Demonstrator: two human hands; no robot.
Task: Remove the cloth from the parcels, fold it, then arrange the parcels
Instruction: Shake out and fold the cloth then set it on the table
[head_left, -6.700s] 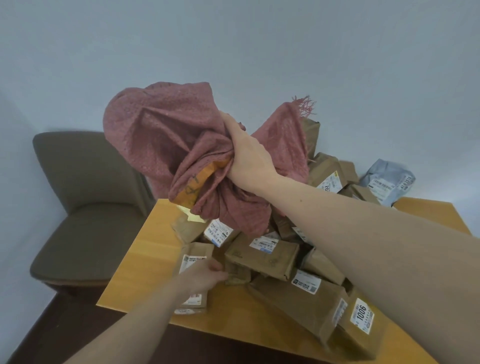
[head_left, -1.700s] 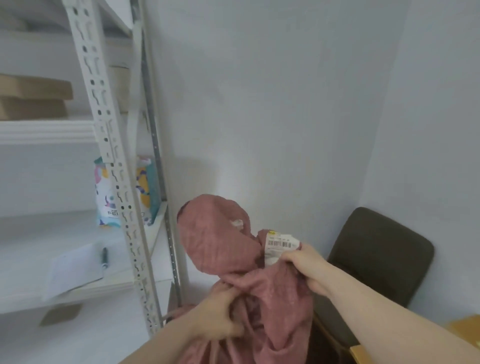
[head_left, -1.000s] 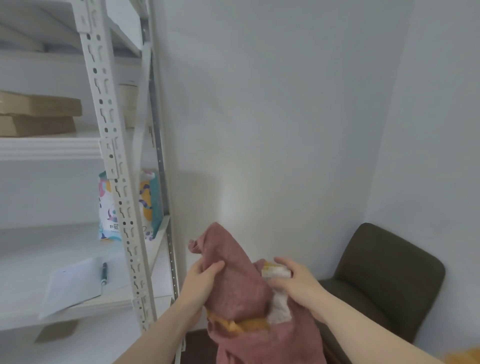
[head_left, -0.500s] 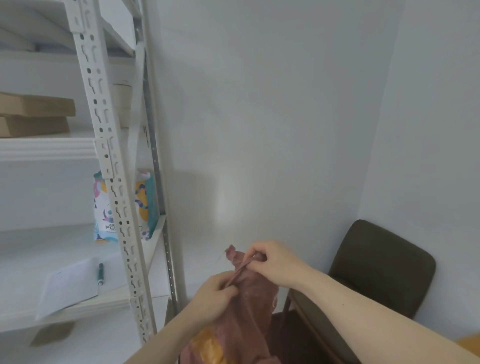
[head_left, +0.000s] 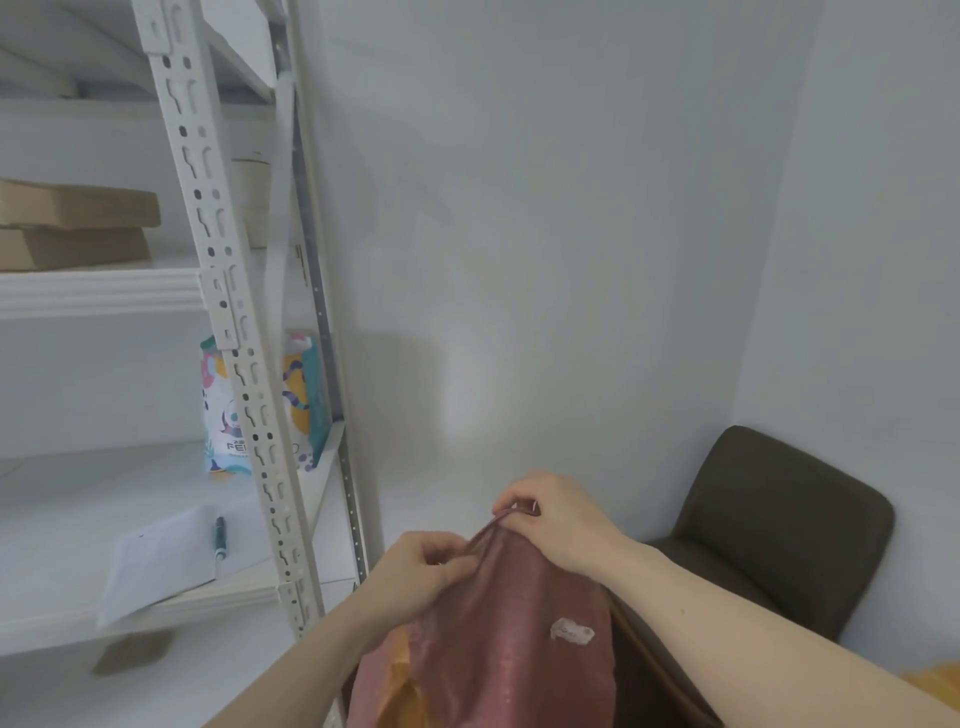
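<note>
My left hand (head_left: 421, 569) and right hand (head_left: 556, 514) each pinch the cloth's (head_left: 498, 634) top edge, close together. It hangs lengthwise, long axis vertical, in front of me, between the shelf (head_left: 228, 322) on the left and the chair (head_left: 769, 525) on the right.

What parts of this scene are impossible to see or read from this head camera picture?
- Parcels: out of the head view entirely.
- Pink cloth: its lower part is cut off by the bottom edge, so how far it is folded is unknown.
- Small white patch on the cloth: too small to identify.
- Colourful bag: partly hidden by the shelf post, print mostly unreadable.
- Paper beside the pen: writing too small.
</note>
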